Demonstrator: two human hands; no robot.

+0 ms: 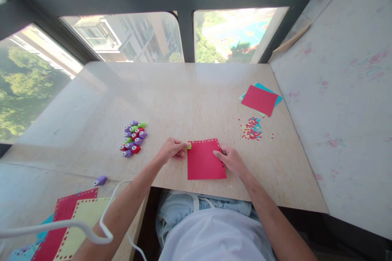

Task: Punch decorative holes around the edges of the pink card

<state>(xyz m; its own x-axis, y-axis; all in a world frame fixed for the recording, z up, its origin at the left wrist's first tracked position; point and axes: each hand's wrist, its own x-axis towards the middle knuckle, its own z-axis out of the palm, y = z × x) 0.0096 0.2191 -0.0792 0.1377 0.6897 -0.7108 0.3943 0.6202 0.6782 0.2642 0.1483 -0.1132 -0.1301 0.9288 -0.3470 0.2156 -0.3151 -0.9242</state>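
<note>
Red paper sheet [204, 162] flat on the marble table [190, 94], at its near edge, punched holes along top and right borders. At the sheet's top-left corner, small green punch [189, 145] gripped in the curled fingers of the left hand [172, 149]. On the sheet's right border, right hand [232, 159], fingers closed loosely, pinching the paper edge. Left of the sheet, well apart, cluster of purple, green and red punches [134, 139]. Up and right of the sheet, scattered confetti [252, 128]; beyond that, red and blue paper stack [260, 100]. Far down-left of the sheet, lone purple punch [101, 180] and punched red and yellow sheets [72, 224].
</note>
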